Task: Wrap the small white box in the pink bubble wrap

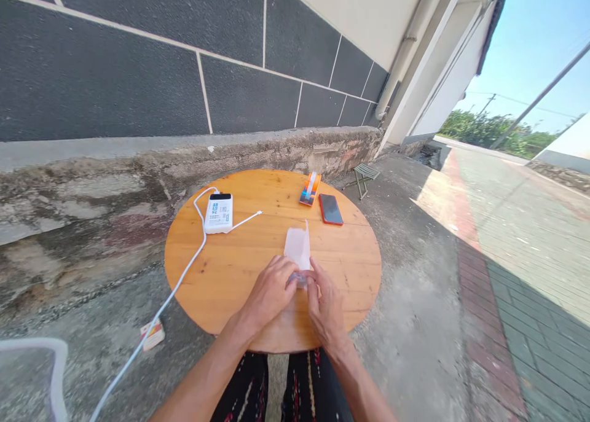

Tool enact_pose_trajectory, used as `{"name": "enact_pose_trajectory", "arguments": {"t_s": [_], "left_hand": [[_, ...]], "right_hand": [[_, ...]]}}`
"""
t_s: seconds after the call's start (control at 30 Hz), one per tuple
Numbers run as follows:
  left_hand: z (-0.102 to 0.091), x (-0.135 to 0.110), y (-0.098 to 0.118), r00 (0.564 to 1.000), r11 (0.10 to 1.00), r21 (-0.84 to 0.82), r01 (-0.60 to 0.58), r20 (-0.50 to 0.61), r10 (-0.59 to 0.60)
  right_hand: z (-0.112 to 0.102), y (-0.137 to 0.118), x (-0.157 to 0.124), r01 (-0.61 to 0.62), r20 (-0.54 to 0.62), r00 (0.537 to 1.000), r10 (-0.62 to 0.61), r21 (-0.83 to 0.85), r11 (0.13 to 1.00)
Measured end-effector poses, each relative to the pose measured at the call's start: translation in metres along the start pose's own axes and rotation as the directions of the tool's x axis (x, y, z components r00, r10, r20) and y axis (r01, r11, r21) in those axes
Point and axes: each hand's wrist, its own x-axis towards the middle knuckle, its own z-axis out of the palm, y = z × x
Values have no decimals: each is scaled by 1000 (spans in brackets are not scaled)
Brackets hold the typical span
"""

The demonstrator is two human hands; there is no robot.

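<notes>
A thin whitish sheet (297, 247), paper or plastic, lies on the round wooden table (249, 256) with one corner sticking up at its far right. At its near end is a small clear, bluish fold or bundle (300, 279); its exact make-up is too small to tell. My left hand (275, 285) grips this near end from the left, fingers curled and thumb pressed in. From the right, my right hand (324, 299) pinches the same end between thumb and fingers. The fingertips of both hands almost meet there and partly hide it.
Beyond the sheet stand an orange and blue tape dispenser (310, 188) and a red-edged phone (330, 209). A white power bank (219, 214) with a white cable (191, 263) sits at the left. A folding stool (364, 175) and a small packet (152, 335) are on the ground.
</notes>
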Motion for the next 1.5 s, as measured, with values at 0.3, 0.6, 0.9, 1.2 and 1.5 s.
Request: {"name": "enact_pose_trajectory", "arguments": {"t_s": [0.3, 0.6, 0.9, 1.2, 1.5], "left_hand": [[-6, 1, -1, 995, 980, -189, 70, -58, -82], [3, 7, 4, 967, 943, -262, 206, -92, -237], [17, 3, 9, 956, 952, -207, 228, -137, -258], [16, 6, 15, 955, 960, -63, 274, -103, -280], [9, 10, 15, 955, 955, -17, 295, -19, -295]], "right_hand": [[-10, -19, 3, 332, 231, 940, -252, -437, 836], [-23, -11, 17, 265, 243, 953, -180, -383, 885], [-30, -2, 32, 189, 295, 944, -144, -128, 974], [-44, 16, 63, 81, 301, 953, -40, -124, 989], [-24, 12, 107, 419, 505, 843, -183, -405, 813]]}}
